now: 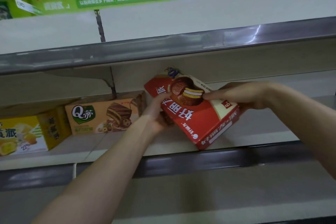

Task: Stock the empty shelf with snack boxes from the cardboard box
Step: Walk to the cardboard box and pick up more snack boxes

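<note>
Head view: one box on its way to the shelf.

**Q:** Where was the red box (pixel 192 112) at that point?

**A:** I saw it held tilted in front of the shelf (pixel 169 148), print upside down. Its lower corner was just over the front lip. It was to the right of the brown box (pixel 101 116) and yellow box (pixel 23 136) standing there.

**Q:** And the hands?

**A:** The left hand (pixel 156 114) gripped the left edge, thumb curled onto the front face, fingers hidden behind. The right hand (pixel 236 98) pinched the right end, thumb on the face beside the cake picture.

**Q:** How did you expect it to handle?

**A:** I judged it a light, thin carton: stiff along its edges and corners, soft across the broad faces, and glossy enough to be slick. The cakes inside would probably crush under pressure. I would have held it by the ends or edges and never squeezed mid-face.
</note>
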`<state>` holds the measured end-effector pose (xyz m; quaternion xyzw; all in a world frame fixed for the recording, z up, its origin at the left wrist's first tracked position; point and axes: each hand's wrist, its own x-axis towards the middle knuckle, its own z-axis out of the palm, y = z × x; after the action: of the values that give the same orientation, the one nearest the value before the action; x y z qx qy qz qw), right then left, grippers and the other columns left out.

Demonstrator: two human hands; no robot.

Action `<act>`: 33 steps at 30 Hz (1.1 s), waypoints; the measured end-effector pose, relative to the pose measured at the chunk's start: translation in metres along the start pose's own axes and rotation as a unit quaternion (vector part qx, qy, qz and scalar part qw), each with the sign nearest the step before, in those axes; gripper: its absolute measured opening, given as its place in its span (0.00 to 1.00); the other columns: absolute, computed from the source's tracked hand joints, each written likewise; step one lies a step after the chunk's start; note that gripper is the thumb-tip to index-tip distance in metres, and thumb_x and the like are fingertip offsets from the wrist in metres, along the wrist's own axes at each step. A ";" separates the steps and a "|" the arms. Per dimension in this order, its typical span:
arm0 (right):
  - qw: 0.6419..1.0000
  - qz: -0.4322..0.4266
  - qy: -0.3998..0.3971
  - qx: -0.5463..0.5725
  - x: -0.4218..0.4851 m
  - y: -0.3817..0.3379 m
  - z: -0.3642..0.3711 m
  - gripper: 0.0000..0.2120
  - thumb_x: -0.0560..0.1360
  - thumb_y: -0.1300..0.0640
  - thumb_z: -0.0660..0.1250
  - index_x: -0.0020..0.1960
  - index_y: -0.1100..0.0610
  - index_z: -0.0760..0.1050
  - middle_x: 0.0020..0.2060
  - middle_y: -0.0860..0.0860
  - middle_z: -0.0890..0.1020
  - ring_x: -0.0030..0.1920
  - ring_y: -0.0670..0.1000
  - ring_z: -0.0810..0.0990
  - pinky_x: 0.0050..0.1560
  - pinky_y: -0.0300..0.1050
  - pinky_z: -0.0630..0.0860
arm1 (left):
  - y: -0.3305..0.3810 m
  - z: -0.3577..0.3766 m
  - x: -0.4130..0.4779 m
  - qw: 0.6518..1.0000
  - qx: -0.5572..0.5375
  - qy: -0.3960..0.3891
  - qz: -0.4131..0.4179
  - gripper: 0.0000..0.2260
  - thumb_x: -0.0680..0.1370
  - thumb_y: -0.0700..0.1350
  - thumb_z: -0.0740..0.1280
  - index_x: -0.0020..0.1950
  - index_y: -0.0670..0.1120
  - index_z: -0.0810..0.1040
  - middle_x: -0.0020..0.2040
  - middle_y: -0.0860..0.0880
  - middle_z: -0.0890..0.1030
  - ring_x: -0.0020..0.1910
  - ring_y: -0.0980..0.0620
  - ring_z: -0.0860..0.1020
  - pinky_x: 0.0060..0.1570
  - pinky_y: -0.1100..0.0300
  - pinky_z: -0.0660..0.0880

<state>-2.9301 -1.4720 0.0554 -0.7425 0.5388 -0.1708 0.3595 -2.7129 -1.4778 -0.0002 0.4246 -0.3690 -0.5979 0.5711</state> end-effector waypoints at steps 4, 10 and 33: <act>0.988 -0.021 -0.021 0.149 0.018 -0.008 0.005 0.23 0.74 0.37 0.64 0.54 0.56 0.79 0.42 0.55 0.86 0.39 0.52 0.85 0.44 0.45 0.80 | 0.009 0.009 -0.001 0.998 0.043 -0.033 0.029 0.10 0.77 0.49 0.66 0.52 0.44 0.78 0.44 0.44 0.83 0.43 0.46 0.82 0.50 0.52 0.78; 0.914 -0.067 0.094 0.388 0.051 -0.004 0.033 0.19 0.77 0.46 0.65 0.57 0.60 0.78 0.44 0.58 0.85 0.42 0.57 0.84 0.48 0.51 0.81 | 0.018 0.000 -0.007 0.993 0.101 -0.065 0.008 0.15 0.76 0.55 0.67 0.54 0.45 0.78 0.42 0.44 0.85 0.40 0.47 0.83 0.45 0.52 0.81; 0.934 0.022 0.160 0.319 0.069 0.070 0.001 0.08 0.71 0.54 0.72 0.48 0.53 0.77 0.48 0.52 0.81 0.49 0.52 0.78 0.63 0.53 0.69 | 0.030 -0.031 0.030 0.976 0.175 0.078 0.108 0.23 0.72 0.35 0.73 0.64 0.47 0.72 0.55 0.43 0.79 0.47 0.45 0.81 0.42 0.54 0.82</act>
<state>-2.9522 -1.5467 -0.0046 -0.5397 0.5225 -0.4419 0.4903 -2.6728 -1.5086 0.0142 0.5211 -0.4658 -0.4238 0.5761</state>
